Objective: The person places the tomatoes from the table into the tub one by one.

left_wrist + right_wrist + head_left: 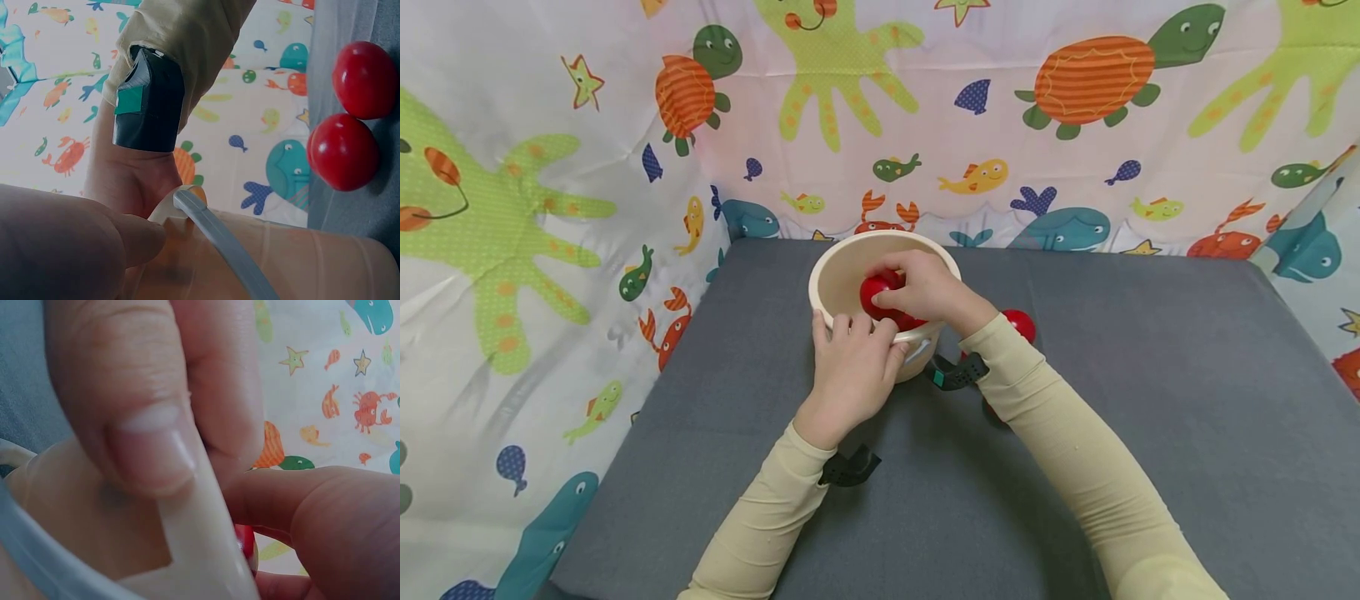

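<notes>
**A:** Head view: I'm holding the cream bowl (pixel 886 250) on the grey mat (pixel 1150 400), left hand (pixel 853 367) curled over the near rim. The right hand (pixel 928 292) is pinching a red ball (pixel 874 293) inside. Tips?

**B:** Lower it gently, it's glossy and round. Left wrist view: 2 more red balls (pixel 344 152) are lying beside the bowl, touching.

**A:** Right wrist view: fingers (pixel 150 412) are gripping the smooth rim.

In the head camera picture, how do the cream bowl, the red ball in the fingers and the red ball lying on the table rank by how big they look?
1. Cream bowl, clearly largest.
2. The red ball in the right hand's grip and the red ball on the table: unsure, since fingers and sleeve hide part of each. They look like the same kind of ball.
</notes>
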`<state>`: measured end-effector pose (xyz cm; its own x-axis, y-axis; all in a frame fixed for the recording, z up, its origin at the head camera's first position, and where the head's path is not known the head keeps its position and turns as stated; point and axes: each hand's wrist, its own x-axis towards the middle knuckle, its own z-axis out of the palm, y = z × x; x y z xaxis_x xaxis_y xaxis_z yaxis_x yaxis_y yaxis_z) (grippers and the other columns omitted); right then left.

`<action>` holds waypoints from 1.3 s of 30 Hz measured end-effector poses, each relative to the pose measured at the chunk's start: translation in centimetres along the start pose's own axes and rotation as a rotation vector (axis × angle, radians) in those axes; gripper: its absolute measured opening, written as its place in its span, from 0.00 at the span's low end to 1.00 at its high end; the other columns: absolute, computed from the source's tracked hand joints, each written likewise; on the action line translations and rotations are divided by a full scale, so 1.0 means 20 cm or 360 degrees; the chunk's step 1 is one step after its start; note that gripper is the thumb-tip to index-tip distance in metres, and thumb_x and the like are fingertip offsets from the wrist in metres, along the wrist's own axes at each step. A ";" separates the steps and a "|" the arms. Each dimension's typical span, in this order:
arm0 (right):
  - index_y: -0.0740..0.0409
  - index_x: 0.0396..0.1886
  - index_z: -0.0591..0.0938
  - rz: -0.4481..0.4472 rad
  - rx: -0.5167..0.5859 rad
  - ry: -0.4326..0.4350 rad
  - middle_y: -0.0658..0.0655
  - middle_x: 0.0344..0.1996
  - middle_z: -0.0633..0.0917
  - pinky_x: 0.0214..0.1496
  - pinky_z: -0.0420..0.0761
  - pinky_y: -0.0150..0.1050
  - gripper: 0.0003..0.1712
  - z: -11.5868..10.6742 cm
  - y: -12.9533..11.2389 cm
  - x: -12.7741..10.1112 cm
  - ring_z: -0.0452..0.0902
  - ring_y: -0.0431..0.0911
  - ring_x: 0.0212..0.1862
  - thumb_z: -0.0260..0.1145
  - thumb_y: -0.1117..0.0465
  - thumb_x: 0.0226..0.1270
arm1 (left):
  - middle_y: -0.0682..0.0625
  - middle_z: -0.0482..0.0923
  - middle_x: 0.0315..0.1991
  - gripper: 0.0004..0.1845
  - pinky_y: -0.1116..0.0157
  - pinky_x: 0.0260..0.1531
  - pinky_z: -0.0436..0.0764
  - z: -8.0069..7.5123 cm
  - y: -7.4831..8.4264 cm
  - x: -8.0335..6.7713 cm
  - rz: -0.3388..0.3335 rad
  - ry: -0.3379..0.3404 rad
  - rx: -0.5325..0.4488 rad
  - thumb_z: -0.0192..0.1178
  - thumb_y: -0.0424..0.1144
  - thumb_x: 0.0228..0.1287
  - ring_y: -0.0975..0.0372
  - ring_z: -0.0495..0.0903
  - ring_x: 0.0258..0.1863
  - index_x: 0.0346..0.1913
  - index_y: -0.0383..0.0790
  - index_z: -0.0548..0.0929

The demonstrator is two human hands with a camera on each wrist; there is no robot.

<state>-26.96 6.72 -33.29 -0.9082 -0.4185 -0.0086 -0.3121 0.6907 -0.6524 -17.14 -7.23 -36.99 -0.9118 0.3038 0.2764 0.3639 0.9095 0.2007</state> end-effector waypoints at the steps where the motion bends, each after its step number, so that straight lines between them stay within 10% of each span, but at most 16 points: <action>1: 0.52 0.62 0.82 -0.0002 -0.0001 0.0000 0.59 0.58 0.84 0.57 0.85 0.50 0.24 0.00 0.00 0.00 0.77 0.55 0.57 0.70 0.59 0.66 | 0.41 0.81 0.47 0.13 0.29 0.71 0.52 0.00 0.00 0.00 0.0002 0.0005 0.0004 0.60 0.48 0.72 0.43 0.75 0.57 0.49 0.44 0.82; 28: 0.55 0.61 0.83 -0.0027 0.0132 0.0087 0.60 0.61 0.83 0.60 0.83 0.55 0.23 -0.03 0.00 -0.02 0.81 0.60 0.59 0.68 0.59 0.66 | 0.41 0.82 0.50 0.15 0.28 0.70 0.52 0.00 0.00 0.01 0.0017 0.0011 -0.0011 0.62 0.49 0.70 0.44 0.75 0.56 0.52 0.44 0.82; 39: 0.53 0.64 0.81 0.0059 0.0170 0.0145 0.59 0.66 0.79 0.60 0.83 0.57 0.24 -0.19 -0.02 -0.09 0.77 0.60 0.64 0.66 0.59 0.69 | 0.41 0.82 0.51 0.15 0.29 0.70 0.52 0.00 0.00 0.01 0.0001 0.0005 -0.0022 0.61 0.49 0.71 0.44 0.74 0.56 0.52 0.45 0.83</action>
<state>-26.35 9.48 -30.15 -0.9417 -0.3349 0.0316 -0.2507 0.6360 -0.7299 -17.32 -7.22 -37.03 -0.9109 0.3034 0.2797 0.3671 0.9053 0.2135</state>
